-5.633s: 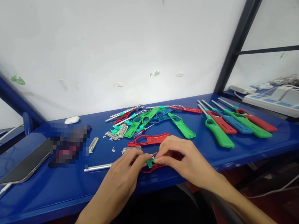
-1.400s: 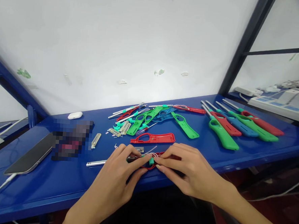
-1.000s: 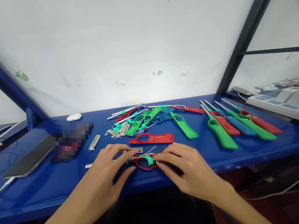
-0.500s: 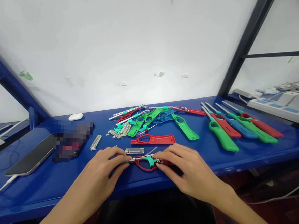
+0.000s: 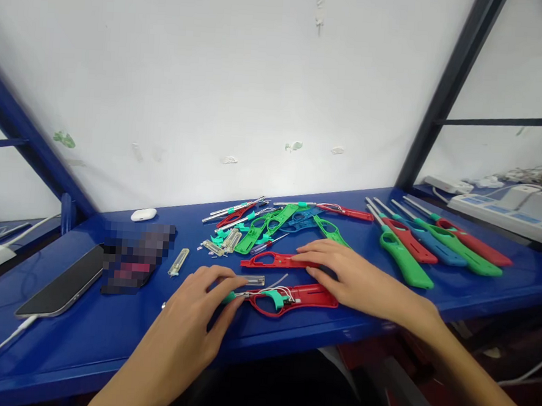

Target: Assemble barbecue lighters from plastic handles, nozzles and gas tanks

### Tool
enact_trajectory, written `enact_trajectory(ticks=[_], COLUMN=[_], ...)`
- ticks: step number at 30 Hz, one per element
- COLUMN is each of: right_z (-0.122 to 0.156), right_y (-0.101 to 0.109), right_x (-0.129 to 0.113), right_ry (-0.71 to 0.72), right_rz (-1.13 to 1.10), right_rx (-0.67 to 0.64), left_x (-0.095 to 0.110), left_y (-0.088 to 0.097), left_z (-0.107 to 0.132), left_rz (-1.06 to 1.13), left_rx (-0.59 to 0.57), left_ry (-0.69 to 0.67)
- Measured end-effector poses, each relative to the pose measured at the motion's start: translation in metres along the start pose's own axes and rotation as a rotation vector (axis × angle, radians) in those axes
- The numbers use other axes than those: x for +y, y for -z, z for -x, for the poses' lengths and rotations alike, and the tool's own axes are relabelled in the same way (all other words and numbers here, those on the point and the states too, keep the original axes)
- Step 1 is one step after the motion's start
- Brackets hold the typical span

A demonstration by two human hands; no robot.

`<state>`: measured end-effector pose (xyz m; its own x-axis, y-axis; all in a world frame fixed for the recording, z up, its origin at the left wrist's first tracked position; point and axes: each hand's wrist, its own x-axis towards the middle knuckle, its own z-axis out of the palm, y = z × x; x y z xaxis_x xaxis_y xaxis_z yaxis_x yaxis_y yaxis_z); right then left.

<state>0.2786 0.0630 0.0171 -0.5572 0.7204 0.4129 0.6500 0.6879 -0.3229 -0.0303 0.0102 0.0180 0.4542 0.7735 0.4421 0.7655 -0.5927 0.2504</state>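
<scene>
My left hand [image 5: 195,315] pinches the nozzle end of an opened red lighter half [image 5: 315,296], which lies near the table's front edge. A teal trigger [image 5: 273,299] and white wires sit in that half. My right hand [image 5: 358,279] is closed on the right end of a second red lighter shell half [image 5: 274,260], just behind the first; its thumb is at the near edge and its fingers over the far side. Between the two halves lies a clear fuel tank [image 5: 254,280], partly hidden by my left fingers.
Behind my hands is a heap of green shell halves [image 5: 253,235], metal tubes and teal parts. Whole lighters [image 5: 407,260] lie in a row at right. A phone [image 5: 64,282], a blurred dark item [image 5: 141,259] and a white case [image 5: 143,214] are at left. A wall closes the back.
My right hand has left the trigger area of the lower red half and moved back to the other red shell half. My left hand still holds the nozzle end. The view has shifted slightly.
</scene>
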Motion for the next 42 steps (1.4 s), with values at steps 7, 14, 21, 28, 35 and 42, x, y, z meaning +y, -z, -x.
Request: enact_trajectory(ticks=[7, 14, 21, 28, 35, 42], right_z=[-0.008, -0.041, -0.093, -0.103, -0.076, -0.039], right_y=[0.006, 0.01, 0.0, -0.018, 0.005, 0.008], right_x=[-0.002, -0.014, -0.038, -0.057, -0.063, -0.063], right_ry=[-0.01, 0.18, 0.353, 0.338, 0.117, -0.178], right_rz=[-0.057, -0.017, 0.112, 0.196, -0.142, -1.019], right_rx=[0.108, -0.057, -0.234, -0.252, -0.082, -0.055], left_x=[-0.01, -0.033, -0.046, -0.064, -0.069, -0.071], left_y=[-0.002, 0.008, 0.031, 0.03, 0.013, 0.01], left_z=[-0.008, -0.024, -0.018, -0.016, -0.023, -0.022], left_rz=[0.005, 0.042, 0.039, 0.029, 0.031, 0.025], left_rx=[0.094, 0.051, 0.132, 0.077, -0.095, -0.111], left_ry=[-0.041, 0.064, 0.202, 0.185, 0.101, 0.121])
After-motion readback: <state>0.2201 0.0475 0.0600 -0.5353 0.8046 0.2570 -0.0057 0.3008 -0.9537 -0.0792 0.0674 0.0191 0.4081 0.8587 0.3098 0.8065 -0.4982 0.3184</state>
